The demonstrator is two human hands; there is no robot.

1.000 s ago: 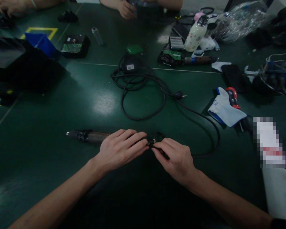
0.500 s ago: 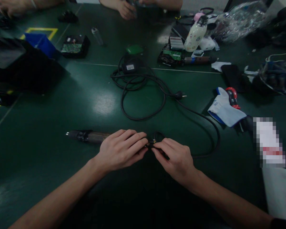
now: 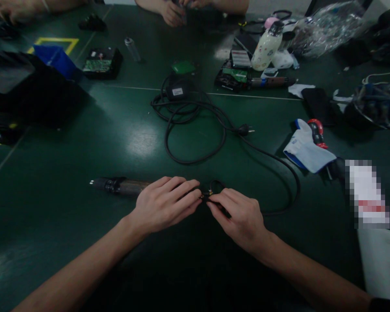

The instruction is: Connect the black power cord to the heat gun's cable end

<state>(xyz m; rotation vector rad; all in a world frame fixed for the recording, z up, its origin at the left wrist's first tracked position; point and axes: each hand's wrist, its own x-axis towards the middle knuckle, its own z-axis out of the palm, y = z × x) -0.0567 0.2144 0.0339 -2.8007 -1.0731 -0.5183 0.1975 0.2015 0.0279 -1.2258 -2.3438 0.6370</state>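
"Firstly, what is recorded at the left?"

"A dark box (image 3: pixel 16 82) stands at the edge, with a blue bin (image 3: pixel 53 58) beside it. Further right lies a circuit board (image 3: pixel 99 66) in a black housing (image 3: pixel 117 65)."

"And the item under the hands?"

"A dark, slender tool (image 3: pixel 130 186) lies at near centre on the green table (image 3: pixel 68 234), tip pointing left. The left hand (image 3: pixel 169 201) covers its other end, fingers close together; the palm side is hidden, so I cannot tell how firmly they hold."

"Continuing right?"

"Behind the hands sits a labelled black adapter (image 3: pixel 178 92) among coils of black cord (image 3: pixel 193 163). Near the left fingertips, the right hand (image 3: pixel 238 216) pinches a small dark part (image 3: pixel 206 197) between thumb and forefinger; its detail is too small to read."

"And beyond that hand?"

"A plug (image 3: pixel 243 130), metal prongs pointing right, then a white-and-blue cloth item (image 3: pixel 307 149) just beside a red-and-black object (image 3: pixel 317 133). Nearer the edge rests a white object (image 3: pixel 380 260) bearing dark marks."
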